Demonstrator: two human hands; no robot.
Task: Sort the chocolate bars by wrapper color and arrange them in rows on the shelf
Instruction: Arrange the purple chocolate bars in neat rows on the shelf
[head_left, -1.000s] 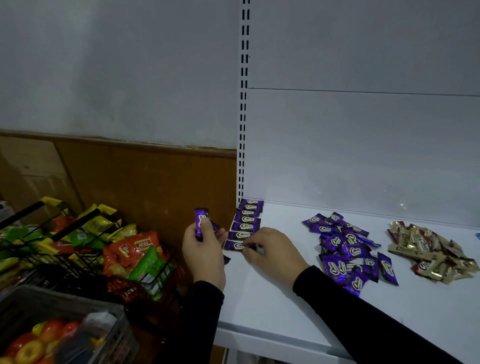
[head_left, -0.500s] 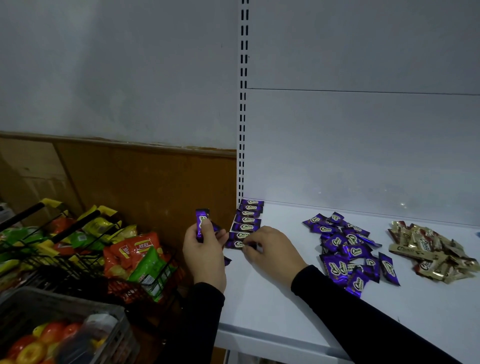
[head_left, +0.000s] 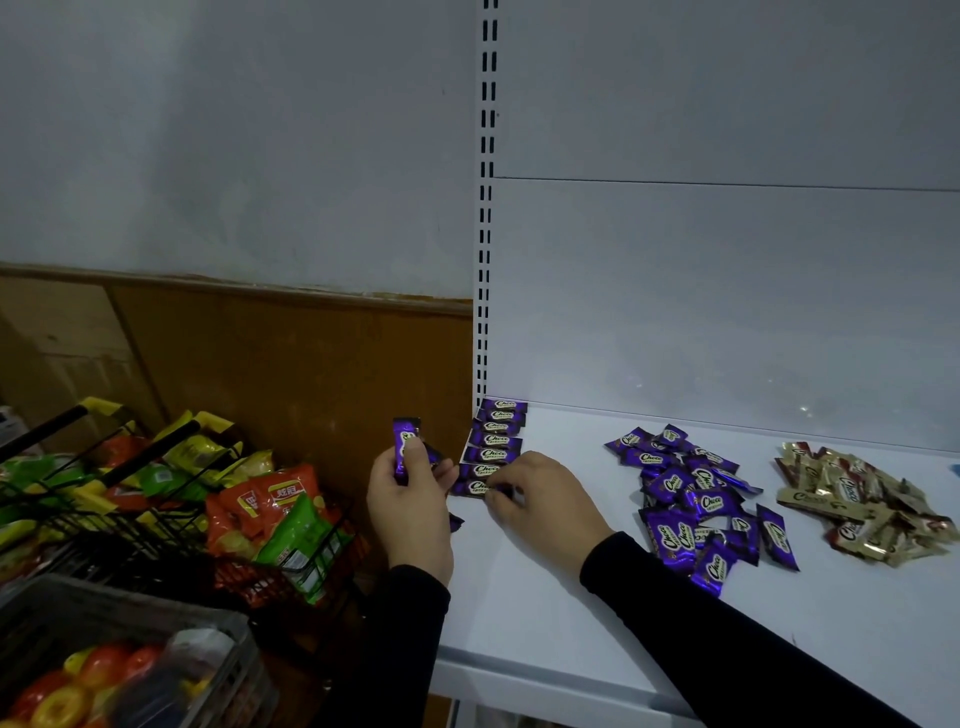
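Little has shifted since the earlier frames: both hands keep their posts at the white metal shelf (head_left: 571, 639).

Head view: the right hand (head_left: 540, 499) pinches the nearest purple-wrapped bar (head_left: 475, 488), seating it at the front of the purple row (head_left: 493, 441) on the shelf's left edge. The left hand (head_left: 410, 499), just left of the shelf, grips spare purple bars (head_left: 404, 441).

Judged step: extending the purple row. Next: release, then feed a spare bar. Wrappers read "Choco". The loose purple pile (head_left: 696, 499) and gold-wrapped pile (head_left: 852, 499) await mid-shelf and right.

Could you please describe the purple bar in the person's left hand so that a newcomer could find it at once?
Start at the white shelf and go to its left edge, where a neat row of purple bars runs back. Just left of it, off the shelf, the left hand holds the held purple bar: upright, the only one in the air.
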